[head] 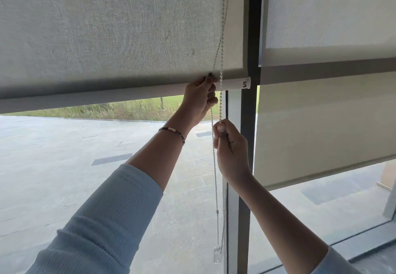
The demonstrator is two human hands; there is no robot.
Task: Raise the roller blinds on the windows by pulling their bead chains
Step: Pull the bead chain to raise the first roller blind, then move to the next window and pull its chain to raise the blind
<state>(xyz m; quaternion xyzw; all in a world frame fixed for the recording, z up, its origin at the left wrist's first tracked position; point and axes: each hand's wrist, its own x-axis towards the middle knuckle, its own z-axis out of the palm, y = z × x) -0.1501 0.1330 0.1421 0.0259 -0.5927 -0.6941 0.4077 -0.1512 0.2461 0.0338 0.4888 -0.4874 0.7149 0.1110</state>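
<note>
A grey fabric roller blind [111, 37] covers the upper part of the left window, and its bottom bar [107, 97] hangs level with my hands. A white bead chain [221, 44] drops in two strands along the blind's right side. My left hand [199, 102] is shut on one strand, just in front of the bottom bar. My right hand [231, 145] sits lower and pinches the other strand between thumb and fingers. Below my hands the chain runs down to a clear tensioner clip [217, 255] by the frame.
A dark vertical window frame post [248, 123] stands right of the chain. A second, paler roller blind [321, 123] hangs lower over the right window. Through the glass lie a paved terrace and a strip of grass.
</note>
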